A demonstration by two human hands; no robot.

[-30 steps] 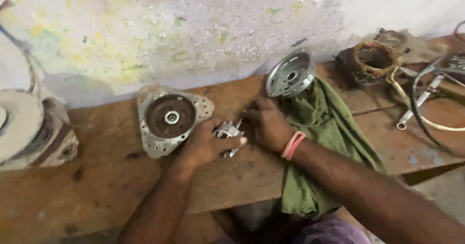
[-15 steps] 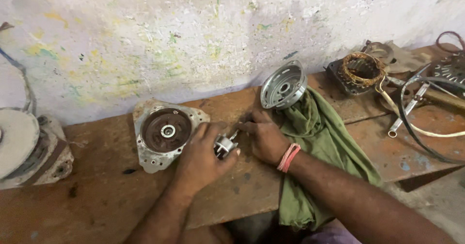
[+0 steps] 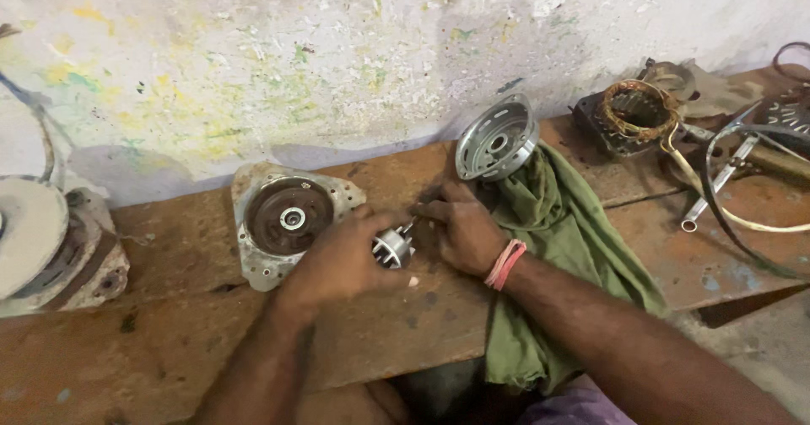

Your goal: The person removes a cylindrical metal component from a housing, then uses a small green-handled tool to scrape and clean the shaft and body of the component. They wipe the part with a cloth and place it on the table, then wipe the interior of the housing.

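Observation:
My left hand (image 3: 337, 260) grips a small silver finned metal part (image 3: 392, 248) over a wooden bench (image 3: 169, 341). My right hand (image 3: 460, 231), with a pink band at the wrist, holds a thin tool or shaft at the top of that part; its fingers pinch it close to the left thumb. Just left of my left hand lies a square metal housing plate (image 3: 291, 218) with a dark round centre. A round silver end cap (image 3: 496, 138) leans against the wall above my right hand.
A green cloth (image 3: 565, 231) hangs over the bench edge under my right forearm. A copper-wound stator (image 3: 633, 113), a wrench (image 3: 717, 184) and cables lie at the right. A round motor body (image 3: 42, 248) sits at the far left.
The view has shifted slightly. Both hands stay together on the small finned part, which has turned so its fins show more plainly.

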